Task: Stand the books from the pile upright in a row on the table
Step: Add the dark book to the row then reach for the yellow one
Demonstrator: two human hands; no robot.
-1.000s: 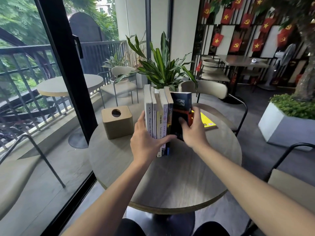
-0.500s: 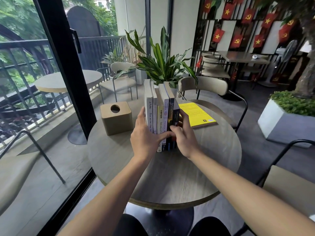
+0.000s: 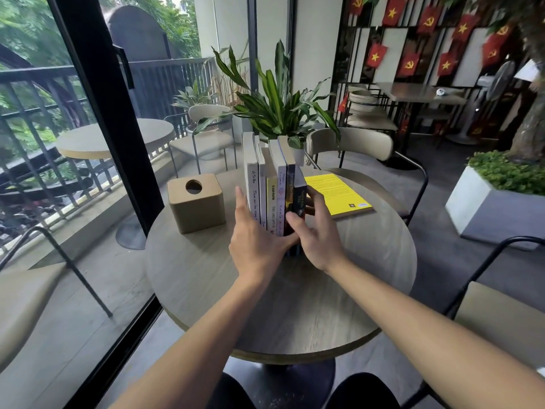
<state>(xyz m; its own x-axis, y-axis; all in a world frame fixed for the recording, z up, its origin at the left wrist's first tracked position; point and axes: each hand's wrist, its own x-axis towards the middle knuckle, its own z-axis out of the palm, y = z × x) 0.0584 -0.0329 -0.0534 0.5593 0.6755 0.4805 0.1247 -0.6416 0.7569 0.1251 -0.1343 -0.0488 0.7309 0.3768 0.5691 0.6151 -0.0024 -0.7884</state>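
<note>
Several books (image 3: 271, 184) stand upright in a row near the middle of the round wooden table (image 3: 206, 278), spines toward me. The rightmost is a short dark book (image 3: 300, 199). My left hand (image 3: 256, 240) presses flat against the left end of the row, thumb across the spines low down. My right hand (image 3: 317, 234) wraps the dark book from the right and pushes it against the others. One yellow book (image 3: 339, 193) lies flat on the table to the right of the row.
A tan tissue box (image 3: 196, 202) stands left of the row. A potted plant (image 3: 280, 104) rises behind the books. Chairs ring the table at the back (image 3: 354, 143), at the right (image 3: 501, 314) and at the left (image 3: 26, 290). A glass door frame (image 3: 97, 98) is on the left.
The dark book has gone from face-on beside the row to spine-out against its right end. My right hand moved in with it, and both hands now squeeze the row together.
</note>
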